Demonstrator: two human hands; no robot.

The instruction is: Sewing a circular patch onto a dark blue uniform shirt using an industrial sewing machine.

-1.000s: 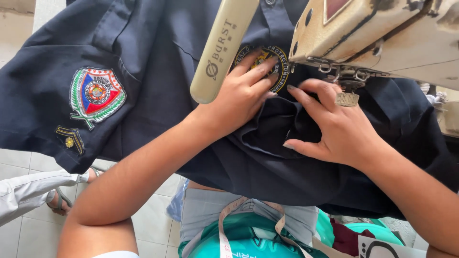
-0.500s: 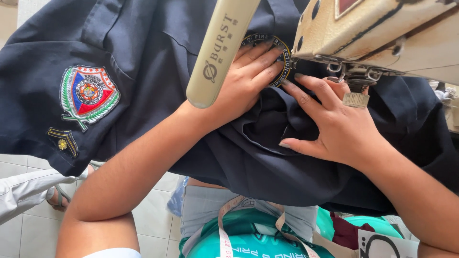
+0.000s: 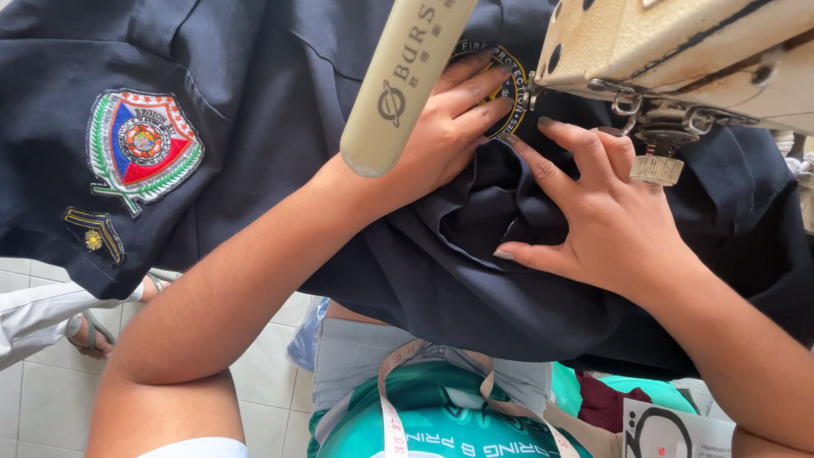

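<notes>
Navy shirt (image 3: 280,93) under both hands (image 3: 441,136).

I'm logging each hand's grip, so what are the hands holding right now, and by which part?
Neither hand grips anything. The left hand presses flat on the round patch on the navy shirt; the right hand presses flat on bunched fabric beside the sewing machine.

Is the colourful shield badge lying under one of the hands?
No, the shield badge lies bare on the dark shirt, well away from the left hand and right hand.
</notes>
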